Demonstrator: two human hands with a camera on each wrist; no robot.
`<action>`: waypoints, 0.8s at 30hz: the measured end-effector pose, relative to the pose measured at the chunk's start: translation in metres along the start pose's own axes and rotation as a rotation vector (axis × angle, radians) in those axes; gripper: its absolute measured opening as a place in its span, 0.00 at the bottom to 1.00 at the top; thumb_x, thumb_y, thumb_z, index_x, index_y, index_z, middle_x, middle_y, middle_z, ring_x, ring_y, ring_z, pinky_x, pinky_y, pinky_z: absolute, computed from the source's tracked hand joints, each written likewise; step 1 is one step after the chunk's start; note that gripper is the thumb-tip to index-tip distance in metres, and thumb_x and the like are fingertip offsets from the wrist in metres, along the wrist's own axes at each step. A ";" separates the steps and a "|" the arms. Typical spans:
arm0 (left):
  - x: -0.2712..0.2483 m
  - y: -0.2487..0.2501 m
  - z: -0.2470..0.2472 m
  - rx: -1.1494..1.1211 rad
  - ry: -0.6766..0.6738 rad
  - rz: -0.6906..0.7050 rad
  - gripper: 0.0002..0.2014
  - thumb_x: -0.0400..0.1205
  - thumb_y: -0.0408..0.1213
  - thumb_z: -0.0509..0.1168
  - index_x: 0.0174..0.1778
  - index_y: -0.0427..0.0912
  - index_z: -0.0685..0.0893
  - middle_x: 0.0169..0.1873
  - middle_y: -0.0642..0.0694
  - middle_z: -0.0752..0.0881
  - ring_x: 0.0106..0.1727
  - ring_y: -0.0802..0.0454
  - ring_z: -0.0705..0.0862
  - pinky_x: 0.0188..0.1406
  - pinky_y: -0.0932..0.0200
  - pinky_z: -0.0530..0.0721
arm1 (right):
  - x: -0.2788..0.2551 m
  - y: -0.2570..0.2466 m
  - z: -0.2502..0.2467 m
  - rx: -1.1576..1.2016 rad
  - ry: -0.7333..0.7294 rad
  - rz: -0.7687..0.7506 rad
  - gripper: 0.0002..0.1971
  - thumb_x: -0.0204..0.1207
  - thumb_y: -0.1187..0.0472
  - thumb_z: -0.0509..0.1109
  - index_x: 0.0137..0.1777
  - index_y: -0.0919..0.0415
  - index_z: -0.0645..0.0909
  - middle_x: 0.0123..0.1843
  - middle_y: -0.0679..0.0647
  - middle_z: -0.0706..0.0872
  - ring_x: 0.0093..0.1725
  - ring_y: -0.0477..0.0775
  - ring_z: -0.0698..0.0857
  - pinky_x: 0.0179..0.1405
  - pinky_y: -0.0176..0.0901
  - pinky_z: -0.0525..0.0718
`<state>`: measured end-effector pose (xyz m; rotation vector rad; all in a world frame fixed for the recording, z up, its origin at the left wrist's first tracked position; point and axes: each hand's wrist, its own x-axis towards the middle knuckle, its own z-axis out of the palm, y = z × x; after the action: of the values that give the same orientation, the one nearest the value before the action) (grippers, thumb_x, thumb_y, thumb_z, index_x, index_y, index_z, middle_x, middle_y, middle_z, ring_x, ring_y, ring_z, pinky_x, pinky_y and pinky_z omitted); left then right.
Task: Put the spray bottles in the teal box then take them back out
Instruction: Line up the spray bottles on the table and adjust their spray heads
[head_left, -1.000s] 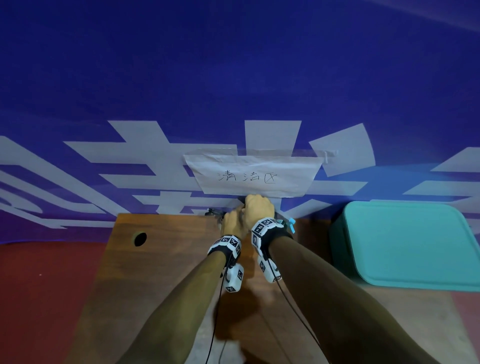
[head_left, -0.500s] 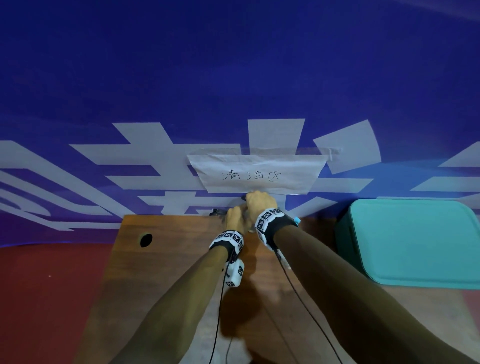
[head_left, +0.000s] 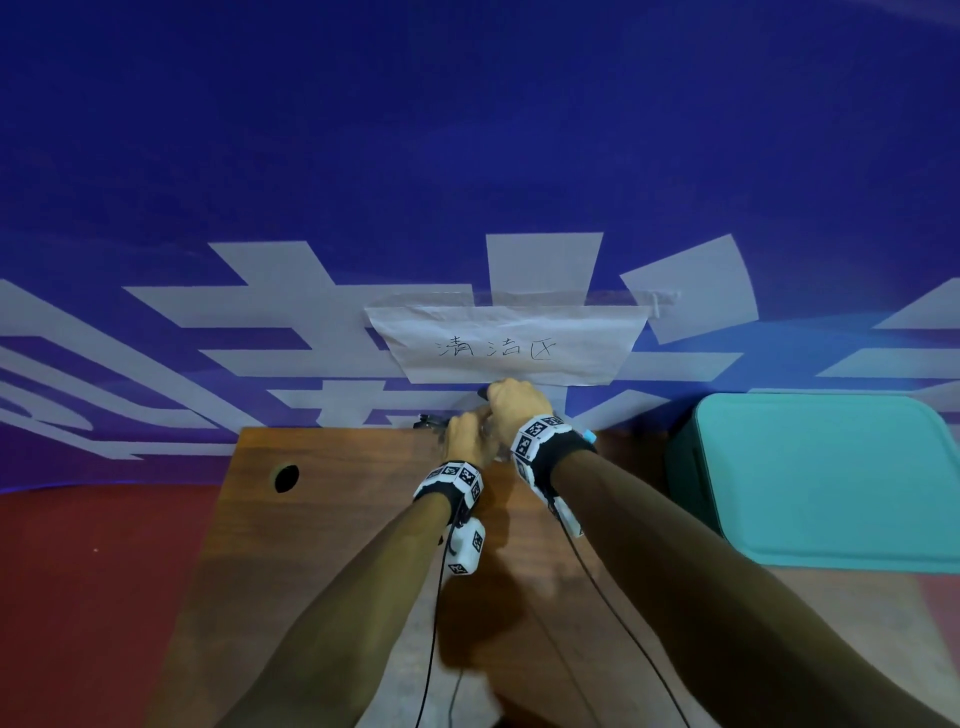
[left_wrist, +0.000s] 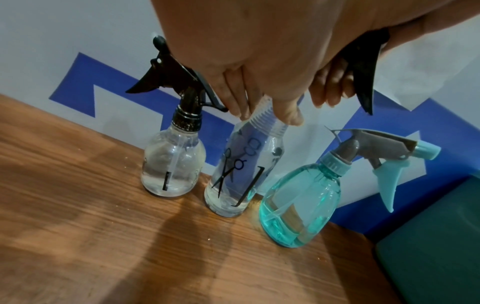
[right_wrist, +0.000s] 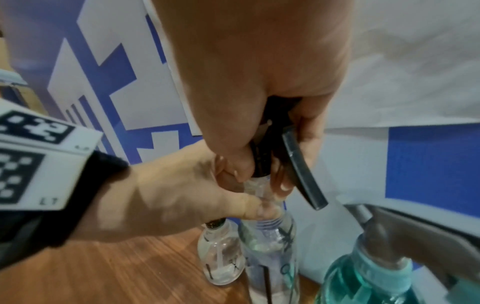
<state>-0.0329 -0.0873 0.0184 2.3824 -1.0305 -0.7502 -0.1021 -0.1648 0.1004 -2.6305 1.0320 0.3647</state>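
Across the upper head view: a deep blue wall banner (head_left: 467, 130) with big white shapes. Below it, at centre and lower left, a brown wood-grain desk (head_left: 322, 545) with a round hole near its upper left corner. At right, a teal plastic box (head_left: 831, 478), lid on, just beside the desk's right edge. Taped to the banner at centre, a white paper sign (head_left: 509, 345) with handwritten characters.

From the head, hardly any bottle on show, only both arms reaching to the desk's far edge; seen plainly from the wrists alone, three spray bottles in a row against the banner, all outside the box. Rightmost in the left wrist view, a teal translucent bulb-shaped bottle (left_wrist: 298, 205) with grey-and-teal trigger, leaning. In the middle, a clear cylindrical bottle with black scissors print (left_wrist: 239, 174), bare threaded neck exposed. Leftmost, a small round clear bottle (left_wrist: 172, 170) with black trigger, upright.

Left grip (head_left: 467, 441): thumb and fingers pinching the middle bottle's threaded neck. Right grip (head_left: 517, 408): wrapped around a black trigger sprayer head (right_wrist: 298, 164) just above that neck. Head seated or lifted clear: cannot tell.
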 end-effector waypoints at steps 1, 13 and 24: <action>0.003 -0.004 0.003 -0.022 0.009 0.004 0.08 0.72 0.38 0.65 0.44 0.51 0.87 0.36 0.42 0.91 0.42 0.39 0.90 0.43 0.43 0.91 | 0.001 0.003 -0.001 0.001 -0.020 -0.016 0.14 0.77 0.60 0.75 0.60 0.62 0.83 0.56 0.59 0.88 0.55 0.63 0.88 0.50 0.51 0.87; 0.007 -0.007 0.007 0.033 0.016 0.001 0.11 0.72 0.36 0.69 0.50 0.49 0.90 0.42 0.40 0.92 0.48 0.37 0.89 0.46 0.43 0.90 | 0.001 -0.001 0.006 -0.028 0.041 0.019 0.11 0.78 0.56 0.74 0.57 0.59 0.83 0.53 0.57 0.87 0.53 0.61 0.87 0.47 0.51 0.85; -0.014 -0.001 0.020 -0.213 0.124 -0.056 0.31 0.72 0.41 0.82 0.70 0.43 0.81 0.60 0.51 0.85 0.59 0.51 0.83 0.63 0.49 0.85 | -0.062 0.064 0.025 0.311 0.325 0.024 0.22 0.78 0.48 0.71 0.68 0.55 0.74 0.62 0.55 0.84 0.62 0.61 0.82 0.52 0.55 0.86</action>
<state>-0.0534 -0.0794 0.0066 2.2504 -0.7949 -0.6861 -0.1933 -0.1626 0.0872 -2.4404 1.1128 -0.2137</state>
